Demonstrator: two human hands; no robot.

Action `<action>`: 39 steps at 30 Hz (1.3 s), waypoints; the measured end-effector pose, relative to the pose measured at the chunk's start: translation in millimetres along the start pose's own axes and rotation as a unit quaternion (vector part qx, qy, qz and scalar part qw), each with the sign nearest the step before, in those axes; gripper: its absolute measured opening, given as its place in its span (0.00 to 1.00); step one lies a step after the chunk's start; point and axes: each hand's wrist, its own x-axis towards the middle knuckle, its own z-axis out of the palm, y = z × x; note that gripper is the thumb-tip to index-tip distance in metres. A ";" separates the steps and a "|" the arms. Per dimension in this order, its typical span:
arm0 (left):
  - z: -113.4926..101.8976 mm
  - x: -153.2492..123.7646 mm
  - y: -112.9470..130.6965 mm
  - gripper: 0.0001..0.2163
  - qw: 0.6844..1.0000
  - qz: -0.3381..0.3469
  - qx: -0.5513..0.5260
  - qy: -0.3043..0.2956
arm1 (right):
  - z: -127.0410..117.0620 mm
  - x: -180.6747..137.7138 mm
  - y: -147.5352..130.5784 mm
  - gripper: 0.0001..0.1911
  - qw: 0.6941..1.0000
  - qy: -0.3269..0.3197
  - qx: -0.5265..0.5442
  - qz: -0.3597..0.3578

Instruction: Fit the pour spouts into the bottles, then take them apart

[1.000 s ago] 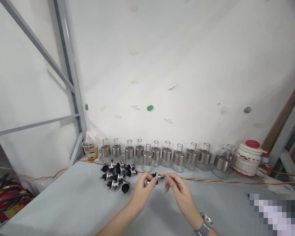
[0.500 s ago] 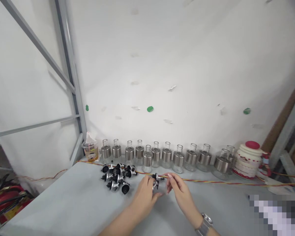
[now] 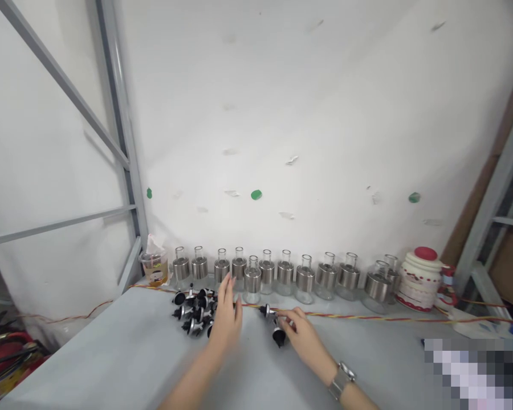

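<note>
My left hand is raised beside a cluster of black-and-silver bottle pourers, its fingers stretched out and holding nothing. It hides the right part of the cluster. To its right, my right hand has its fingers closed on a pourer whose black stopper points down toward me. Just behind that, a second pourer lies on its side close to my fingertips. Glass bottles with steel collars and open necks stand in a row at the back.
A red-and-yellow twisted cord runs across the grey table in front of the bottles. At the row's left end stands a plastic drink cup; at its right end, a cream jar with a red lid. A white wall rises behind.
My left hand has let go of the pourers in the middle and moved left toward the cluster, opening. My right hand has moved in and taken hold of one of them.
</note>
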 end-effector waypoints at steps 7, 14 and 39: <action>-45.1 19.4 11.3 0.20 0.928 -0.217 0.294 -0.075 | -13.8 -6.8 -10.6 0.16 0.999 -0.018 -0.033 -0.020; -43.8 -1.2 5.7 0.13 0.893 -0.226 0.271 -0.281 | -10.6 -14.1 -21.1 0.23 0.996 -0.049 -0.074 -0.033; 19.0 -22.1 9.5 0.13 0.961 -0.085 0.083 -0.249 | -1.2 -6.0 -0.2 0.22 0.997 -0.027 0.054 -0.048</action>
